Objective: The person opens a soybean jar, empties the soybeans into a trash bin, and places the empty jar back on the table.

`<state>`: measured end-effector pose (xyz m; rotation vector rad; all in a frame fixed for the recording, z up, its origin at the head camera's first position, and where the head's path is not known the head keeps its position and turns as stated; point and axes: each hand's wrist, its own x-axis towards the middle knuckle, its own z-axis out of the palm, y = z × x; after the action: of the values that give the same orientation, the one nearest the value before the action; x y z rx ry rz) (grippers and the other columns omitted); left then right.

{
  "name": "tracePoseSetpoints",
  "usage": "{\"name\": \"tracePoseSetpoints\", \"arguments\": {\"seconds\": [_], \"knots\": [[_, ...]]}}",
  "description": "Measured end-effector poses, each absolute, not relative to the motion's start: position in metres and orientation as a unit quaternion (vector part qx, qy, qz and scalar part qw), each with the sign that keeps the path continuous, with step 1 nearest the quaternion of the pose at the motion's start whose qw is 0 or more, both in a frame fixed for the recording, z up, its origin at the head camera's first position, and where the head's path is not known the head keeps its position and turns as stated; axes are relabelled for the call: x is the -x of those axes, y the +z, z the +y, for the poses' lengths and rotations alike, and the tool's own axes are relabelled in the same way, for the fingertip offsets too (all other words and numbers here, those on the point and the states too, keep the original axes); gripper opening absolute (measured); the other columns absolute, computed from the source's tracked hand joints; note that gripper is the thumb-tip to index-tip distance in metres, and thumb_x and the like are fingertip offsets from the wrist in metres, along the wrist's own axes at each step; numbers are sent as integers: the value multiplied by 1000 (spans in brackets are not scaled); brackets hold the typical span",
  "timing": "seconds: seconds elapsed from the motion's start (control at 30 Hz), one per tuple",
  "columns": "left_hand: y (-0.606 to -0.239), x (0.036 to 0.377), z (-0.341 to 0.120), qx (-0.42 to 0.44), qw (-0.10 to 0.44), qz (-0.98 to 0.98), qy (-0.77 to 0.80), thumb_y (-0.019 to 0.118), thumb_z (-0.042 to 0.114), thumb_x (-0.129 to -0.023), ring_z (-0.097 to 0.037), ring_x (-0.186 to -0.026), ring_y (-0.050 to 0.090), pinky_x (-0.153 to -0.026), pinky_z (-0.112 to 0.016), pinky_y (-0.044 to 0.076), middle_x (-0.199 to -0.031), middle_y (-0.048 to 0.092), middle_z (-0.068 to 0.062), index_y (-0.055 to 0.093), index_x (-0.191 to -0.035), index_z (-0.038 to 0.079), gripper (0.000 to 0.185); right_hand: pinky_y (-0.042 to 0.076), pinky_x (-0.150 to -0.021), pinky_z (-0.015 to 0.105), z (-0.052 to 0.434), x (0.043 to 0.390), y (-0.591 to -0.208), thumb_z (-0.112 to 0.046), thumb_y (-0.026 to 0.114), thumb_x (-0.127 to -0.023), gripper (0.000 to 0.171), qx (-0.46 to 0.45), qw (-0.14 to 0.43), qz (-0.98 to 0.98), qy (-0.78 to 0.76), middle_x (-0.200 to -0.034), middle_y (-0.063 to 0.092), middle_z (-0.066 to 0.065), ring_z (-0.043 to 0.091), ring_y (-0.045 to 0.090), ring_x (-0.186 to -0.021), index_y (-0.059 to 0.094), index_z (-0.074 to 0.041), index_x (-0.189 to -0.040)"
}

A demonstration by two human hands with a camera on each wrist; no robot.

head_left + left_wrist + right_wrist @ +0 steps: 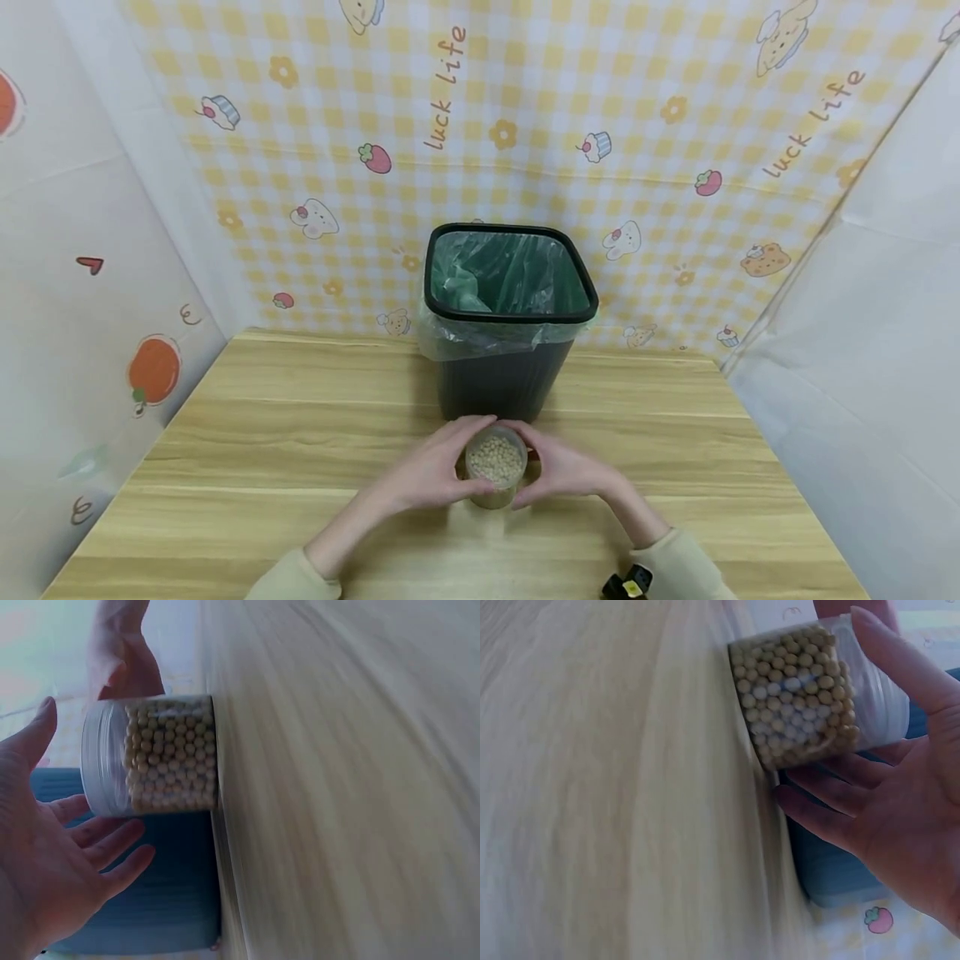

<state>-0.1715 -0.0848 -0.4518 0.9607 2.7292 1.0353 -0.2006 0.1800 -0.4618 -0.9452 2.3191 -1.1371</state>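
A: From the head view, what are you working on?

B: You have a wooden desk (262, 433) filling the lower half of the frame, closed in by a yellow checked backdrop (525, 125) and pale side sheets. One black bin (506, 333) with a green liner stands at the centre, at the back of the desk.

A: And the count?

B: One clear jar of beans (495, 467) stands on the desk just in front of the bin, low in the centre. Your two hands flank it: left hand (431, 471) and right hand (562, 471), fingers bent around its sides.

A: The left wrist view?

B: One jar (161, 754) at upper left. Your left hand (52, 877) is spread with relaxed fingers at lower left, just beside the jar; I cannot tell whether it touches. The bin (150, 892) sits behind.

A: Right wrist?

B: The jar (810, 690) is at upper right. Your right hand (900, 802) cups it loosely, thumb resting on the side, fingers beneath it, not clamped.
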Motion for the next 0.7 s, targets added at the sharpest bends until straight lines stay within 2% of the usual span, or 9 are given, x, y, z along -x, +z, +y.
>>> {"name": "tracePoseSetpoints", "arguments": {"seconds": [0.2,0.43,0.7], "knots": [[-456,171,-73,-315,43,891,325,77,60,-83,-31,-151,41,-117,-57,41,-165,40,-9,36,-160,14,98,49,-110,35,171,202,-472,-41,95,-69,105,330,161,843,-393,-147,55,-3,19,57,-132,36,-22,-154],[-456,170,-70,-309,38,896,317,78,60,-82,-30,-151,41,-117,-56,41,-165,40,-8,36,-160,11,101,52,-104,33,165,200,-475,-39,93,-71,92,324,123,854,-389,-139,61,-4,16,61,-124,44,-20,-147],[-453,172,-73,-302,29,888,344,77,58,-84,-31,-150,43,-117,-57,41,-162,45,-9,38,-159,13,95,52,-103,32,166,200,-469,-32,94,-70,88,325,131,834,-426,-135,62,-5,15,61,-122,47,-27,-144]]}}
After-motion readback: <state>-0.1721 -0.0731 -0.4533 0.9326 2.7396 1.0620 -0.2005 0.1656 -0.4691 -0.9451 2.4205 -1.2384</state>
